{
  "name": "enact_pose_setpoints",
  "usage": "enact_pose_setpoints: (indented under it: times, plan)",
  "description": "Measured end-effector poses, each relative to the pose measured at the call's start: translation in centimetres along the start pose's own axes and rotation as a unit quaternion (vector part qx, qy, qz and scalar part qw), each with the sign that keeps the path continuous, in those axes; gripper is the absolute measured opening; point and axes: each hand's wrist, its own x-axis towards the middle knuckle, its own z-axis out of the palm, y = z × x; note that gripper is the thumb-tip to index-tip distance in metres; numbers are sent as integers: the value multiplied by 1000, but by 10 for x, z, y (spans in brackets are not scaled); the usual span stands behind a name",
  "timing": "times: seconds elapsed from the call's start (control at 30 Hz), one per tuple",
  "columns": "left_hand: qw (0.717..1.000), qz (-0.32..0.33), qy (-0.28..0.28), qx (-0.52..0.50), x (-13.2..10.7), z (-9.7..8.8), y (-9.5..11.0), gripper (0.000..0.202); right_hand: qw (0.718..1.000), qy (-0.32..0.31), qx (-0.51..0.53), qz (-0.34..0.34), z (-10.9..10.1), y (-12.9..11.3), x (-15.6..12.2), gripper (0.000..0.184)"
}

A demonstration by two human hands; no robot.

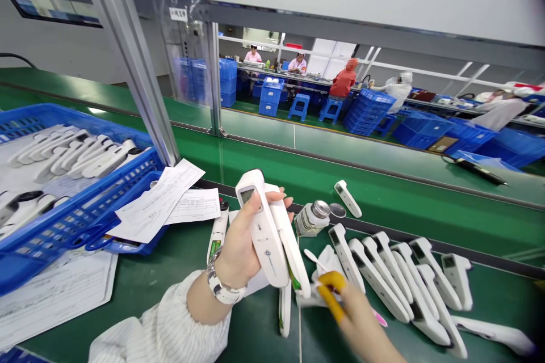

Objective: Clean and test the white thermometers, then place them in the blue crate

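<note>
White plastic thermometer guns (272, 241), two of them, sit stacked in our left hand (238, 249), grip clamped round both bodies, display ends up at 12 o'clock. Our right hand (353, 317) is blurred at 4 o'clock of them, a yellow finger cot (331, 290) on one digit; its grip looks pinched on a cotton swab (314, 260), though we cannot tell for sure. A small solvent bottle (310, 219) stands open at 2 o'clock, cap (338, 210) just beside it. A row of thermometers (395, 283) lies on the green bench (383, 204) at 3 o'clock. We judge the step as swab-cleaning the held units; next calls for bringing the swab tip to the casing, keeping both steady.
</note>
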Motion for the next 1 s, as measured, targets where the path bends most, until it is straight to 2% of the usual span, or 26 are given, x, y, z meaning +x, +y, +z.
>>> enact_pose_setpoints:
  times: [0.07, 0.13, 0.23, 0.3, 0.37, 0.47, 0.53, 0.57, 0.7, 0.77, 0.83, 0.87, 0.93, 1.0]
  plan:
    - [1000, -22, -12, -9, -1, 1, -1, 29, 991, 82, 108, 17, -15, -12, 4, 16]
    - [998, -46, -27, -15, -2, 2, -2, 30, 967, 170, 189, 11, -28, -32, 12, 13]
    - [997, -58, -49, -26, -5, 3, -4, 31, 933, 249, 248, -79, -31, -70, 26, 9]
    - [995, -61, -68, -40, -7, 3, -6, 32, 927, 233, 233, -177, -27, -93, 36, 17]
    - [992, -77, -87, -49, -7, 1, -8, 35, 931, 187, 171, -262, -23, -110, 49, 26]
    - [985, -135, -84, -65, -6, -1, -9, 38, 933, 173, 76, -307, -23, -124, 66, 28]
    - [982, -161, -77, -69, -4, -2, -8, 41, 931, 175, 49, -316, -25, -128, 69, 28]
    - [982, -162, -75, -67, -3, -3, -6, 43, 933, 155, 42, -321, -26, -129, 68, 30]
    - [984, -161, -72, -41, 0, -3, -2, 48, 946, 20, 42, -320, -34, -134, 42, 30]
    - [983, -167, -67, -35, 1, -3, -2, 48, 945, -10, 58, -321, -43, -130, 28, 24]
    - [983, -169, -61, -22, 2, -3, -3, 47, 943, -6, 90, -321, -51, -119, 21, 20]
    - [985, -164, -58, -12, 2, -3, -4, 47, 946, 17, 111, -303, -54, -110, 20, 20]
    - [988, -143, -53, 10, 1, -3, -6, 44, 958, 78, 156, -226, -53, -93, 25, 18]
    - [991, -125, -49, 25, -1, -2, -10, 41, 965, 86, 214, -123, -43, -83, 33, 21]
